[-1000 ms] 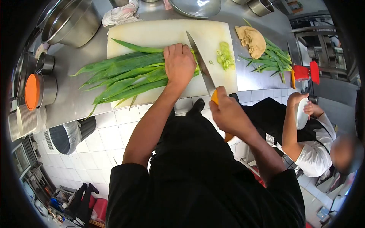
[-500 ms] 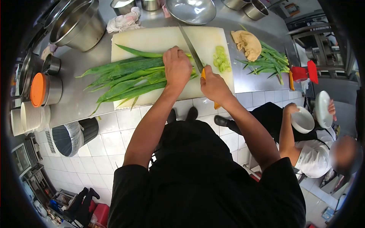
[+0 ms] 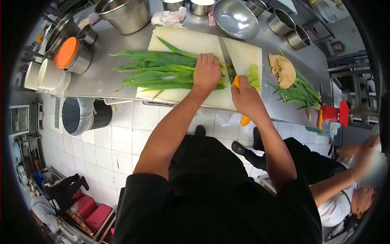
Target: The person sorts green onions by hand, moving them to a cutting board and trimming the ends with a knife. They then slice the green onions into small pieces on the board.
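Compared with the frame half a second earlier, the knife (image 3: 226,59) blade lies closer against the left hand (image 3: 207,72), and the right hand (image 3: 245,96) sits lower over the near edge of the cutting board (image 3: 191,40). Left hand: its grip is closed flat, fingers curled, pressing down on the leek leaves (image 3: 158,73) that lie lengthwise across the cutting board, their tips overhanging its left edge. Right hand: its grip is wrapped fully around the orange handle (image 3: 236,82) of the knife, the blade running across the board just right of the left hand's knuckles. Sliced green pieces (image 3: 254,76) are heaped on the board just right of the blade. Off the board's right edge, on the counter (image 3: 101,77), lie a beige cloth (image 3: 284,70) and loose green stalks (image 3: 302,94). Beyond the board's far edge stands a steel bowl (image 3: 236,18).
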Demonstrator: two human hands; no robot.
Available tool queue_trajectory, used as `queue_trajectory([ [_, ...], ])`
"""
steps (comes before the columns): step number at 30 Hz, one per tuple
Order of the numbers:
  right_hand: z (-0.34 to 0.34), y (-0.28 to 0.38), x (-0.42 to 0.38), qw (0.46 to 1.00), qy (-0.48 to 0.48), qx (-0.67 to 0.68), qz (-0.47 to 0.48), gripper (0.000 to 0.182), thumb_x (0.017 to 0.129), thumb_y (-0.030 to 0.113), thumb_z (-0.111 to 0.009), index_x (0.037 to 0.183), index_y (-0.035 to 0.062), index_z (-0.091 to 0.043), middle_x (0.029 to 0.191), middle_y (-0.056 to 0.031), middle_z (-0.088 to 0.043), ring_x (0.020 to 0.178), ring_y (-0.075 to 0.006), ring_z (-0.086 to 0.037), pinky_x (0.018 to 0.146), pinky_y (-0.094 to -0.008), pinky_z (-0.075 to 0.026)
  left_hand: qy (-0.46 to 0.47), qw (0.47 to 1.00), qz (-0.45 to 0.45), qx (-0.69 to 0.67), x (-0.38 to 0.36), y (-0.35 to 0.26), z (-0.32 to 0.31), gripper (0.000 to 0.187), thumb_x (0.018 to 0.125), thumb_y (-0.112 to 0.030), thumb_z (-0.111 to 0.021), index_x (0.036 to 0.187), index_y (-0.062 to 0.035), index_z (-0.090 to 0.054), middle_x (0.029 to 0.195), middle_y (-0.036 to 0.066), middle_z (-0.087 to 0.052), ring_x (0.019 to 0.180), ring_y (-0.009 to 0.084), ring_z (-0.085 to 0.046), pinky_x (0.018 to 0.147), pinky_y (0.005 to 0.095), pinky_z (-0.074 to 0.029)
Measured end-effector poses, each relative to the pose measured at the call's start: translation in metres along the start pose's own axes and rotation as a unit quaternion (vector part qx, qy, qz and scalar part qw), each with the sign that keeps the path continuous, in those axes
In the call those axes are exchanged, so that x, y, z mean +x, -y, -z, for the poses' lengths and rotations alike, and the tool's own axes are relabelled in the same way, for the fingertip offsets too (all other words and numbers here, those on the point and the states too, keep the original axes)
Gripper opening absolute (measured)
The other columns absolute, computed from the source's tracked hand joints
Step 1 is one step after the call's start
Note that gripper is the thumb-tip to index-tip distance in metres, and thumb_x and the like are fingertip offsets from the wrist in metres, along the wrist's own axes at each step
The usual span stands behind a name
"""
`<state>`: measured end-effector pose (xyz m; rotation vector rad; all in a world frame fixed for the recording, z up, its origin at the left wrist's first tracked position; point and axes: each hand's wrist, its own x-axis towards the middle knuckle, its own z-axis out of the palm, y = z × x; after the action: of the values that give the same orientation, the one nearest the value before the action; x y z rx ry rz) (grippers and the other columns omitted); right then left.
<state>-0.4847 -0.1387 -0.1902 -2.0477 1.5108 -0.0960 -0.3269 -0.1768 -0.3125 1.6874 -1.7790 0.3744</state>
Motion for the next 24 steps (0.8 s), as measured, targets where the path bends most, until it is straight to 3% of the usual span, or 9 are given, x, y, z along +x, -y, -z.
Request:
queue_trajectory([
  [9,0.03,0.055,-0.023,0.983,0.113,0.055,-0.137,0.032,0.096,0.018,-0.045,0.115,-0.008,-0.041,0.083,-0.034,-0.064,0.081,-0.0493,-0.065,0.076,-0.0546,-0.051,0.008,1.0,0.019,-0.021,-0.004,-0.001,0.001,0.01,0.082,-0.012,-0.058,0.081,-0.0032,-0.061,0.085,0.011,-0.055,0.087,0.0289,-0.054,0.085,0.0409,-0.042],
  [12,0.007,0.03,-0.028,0.994,0.066,-0.001,-0.084,0.031,0.096,0.017,-0.046,0.114,-0.0076,-0.041,0.083,-0.0348,-0.064,0.08,-0.0499,-0.065,0.076,-0.0554,-0.051,-0.003,0.999,0.02,-0.033,-0.003,0.0,0.003,0.009,0.082,-0.012,-0.058,0.081,-0.0033,-0.062,0.084,0.011,-0.055,0.086,0.0288,-0.054,0.085,0.0411,-0.041],
  [15,0.016,0.046,-0.05,0.992,0.077,-0.036,-0.093,0.027,0.097,0.016,-0.046,0.112,-0.0055,-0.04,0.086,-0.0356,-0.064,0.081,-0.0513,-0.064,0.078,-0.0565,-0.05,-0.019,0.998,0.02,-0.048,-0.004,0.001,0.0,0.009,0.082,-0.011,-0.059,0.08,-0.0031,-0.062,0.084,0.011,-0.055,0.085,0.0286,-0.054,0.084,0.0412,-0.041],
  [18,0.002,0.037,-0.058,0.996,0.049,-0.024,-0.076,0.026,0.097,0.016,-0.047,0.112,-0.0035,-0.039,0.086,-0.0361,-0.063,0.081,-0.0528,-0.063,0.077,-0.0573,-0.05,-0.023,0.997,0.024,-0.069,-0.005,0.003,-0.001,0.008,0.081,-0.01,-0.059,0.079,-0.003,-0.061,0.083,0.011,-0.055,0.084,0.0285,-0.053,0.083,0.0411,-0.041],
  [21,-0.031,0.027,-0.045,0.991,0.042,0.021,-0.124,0.026,0.097,0.016,-0.047,0.113,-0.0021,-0.038,0.085,-0.0358,-0.063,0.082,-0.0533,-0.062,0.078,-0.0582,-0.049,-0.023,0.996,0.03,-0.079,-0.003,0.003,-0.001,0.008,0.081,-0.01,-0.059,0.078,-0.0033,-0.061,0.082,0.011,-0.054,0.083,0.0286,-0.053,0.082,0.0409,-0.041],
  [24,-0.064,0.002,-0.019,0.998,-0.012,-0.002,-0.067,0.028,0.097,0.017,-0.049,0.114,-0.0018,-0.037,0.086,-0.0359,-0.063,0.084,-0.0536,-0.062,0.079,-0.0587,-0.048,-0.025,0.996,0.031,-0.077,-0.003,0.004,-0.001,0.008,0.081,-0.01,-0.06,0.077,-0.0036,-0.061,0.081,0.011,-0.054,0.083,0.0285,-0.053,0.082,0.0406,-0.041],
])
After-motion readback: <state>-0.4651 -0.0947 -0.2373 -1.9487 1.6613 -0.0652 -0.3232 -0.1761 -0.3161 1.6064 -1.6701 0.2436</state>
